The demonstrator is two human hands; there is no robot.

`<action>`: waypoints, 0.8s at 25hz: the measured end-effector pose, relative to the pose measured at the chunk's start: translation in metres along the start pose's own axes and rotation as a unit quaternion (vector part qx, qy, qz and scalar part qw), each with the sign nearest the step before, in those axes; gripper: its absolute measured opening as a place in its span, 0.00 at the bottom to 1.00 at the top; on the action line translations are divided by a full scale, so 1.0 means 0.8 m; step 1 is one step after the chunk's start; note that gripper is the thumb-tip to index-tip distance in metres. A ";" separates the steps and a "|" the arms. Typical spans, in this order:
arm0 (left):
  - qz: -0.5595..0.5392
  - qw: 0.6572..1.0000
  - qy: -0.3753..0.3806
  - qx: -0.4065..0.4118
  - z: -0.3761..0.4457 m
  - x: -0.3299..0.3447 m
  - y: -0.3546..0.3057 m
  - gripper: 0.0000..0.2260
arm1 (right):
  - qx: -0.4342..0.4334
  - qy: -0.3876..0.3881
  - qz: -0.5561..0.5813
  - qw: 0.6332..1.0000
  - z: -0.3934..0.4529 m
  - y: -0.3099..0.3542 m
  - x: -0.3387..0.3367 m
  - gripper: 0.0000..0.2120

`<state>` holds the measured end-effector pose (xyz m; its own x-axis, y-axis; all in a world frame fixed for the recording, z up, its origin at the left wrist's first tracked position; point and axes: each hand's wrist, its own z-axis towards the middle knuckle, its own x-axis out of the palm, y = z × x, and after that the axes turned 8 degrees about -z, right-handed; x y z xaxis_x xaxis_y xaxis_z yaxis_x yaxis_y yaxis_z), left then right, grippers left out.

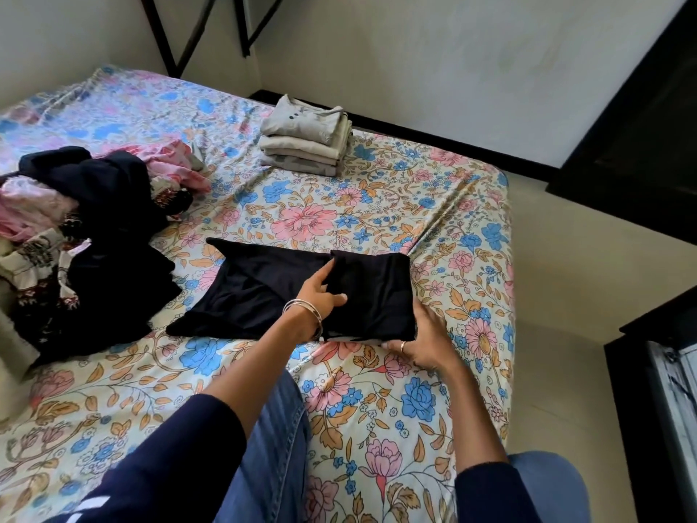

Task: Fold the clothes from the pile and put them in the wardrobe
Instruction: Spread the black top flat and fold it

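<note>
A black garment (264, 292) lies partly folded on the floral bed sheet (377, 402). My left hand (320, 292) rests on its middle, fingers laid along the fold line and thumb out. My right hand (422, 341) grips the garment's near right corner, fingers tucked under the cloth. The unfolded pile (86, 205) of dark, pink and patterned clothes sits at the left of the bed. A stack of folded grey clothes (307, 139) stands at the far side of the bed.
The bed's right edge (505, 296) drops to a pale floor (565, 296). Dark furniture (641, 126) stands at the right, with a darker unit (663, 390) nearer me. My jeans-covered knee (271, 447) presses on the bed.
</note>
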<state>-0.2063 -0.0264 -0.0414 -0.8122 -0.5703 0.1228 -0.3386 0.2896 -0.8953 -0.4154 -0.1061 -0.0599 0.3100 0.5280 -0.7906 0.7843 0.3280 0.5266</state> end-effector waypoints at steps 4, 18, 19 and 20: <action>0.141 0.990 -0.011 0.029 0.004 0.004 0.003 0.36 | 0.048 -0.001 0.274 0.961 -0.003 0.022 -0.032 0.48; 0.589 0.781 0.062 0.199 -0.015 0.007 0.019 0.20 | 0.223 -0.240 0.255 0.910 0.018 0.065 -0.058 0.16; 0.528 0.818 0.097 0.206 -0.016 0.007 0.008 0.18 | 0.229 -0.268 0.226 0.908 0.016 0.069 -0.069 0.15; 0.455 0.859 0.102 0.211 -0.020 0.002 -0.003 0.16 | 0.231 -0.287 0.187 0.911 0.015 0.077 -0.079 0.15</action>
<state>-0.2144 -0.0155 -0.0325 -0.7304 -0.0964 -0.6762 0.6480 0.2148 -0.7307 -0.3804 -0.1285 0.0191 0.7272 -0.0043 -0.6864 0.6680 -0.2258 0.7091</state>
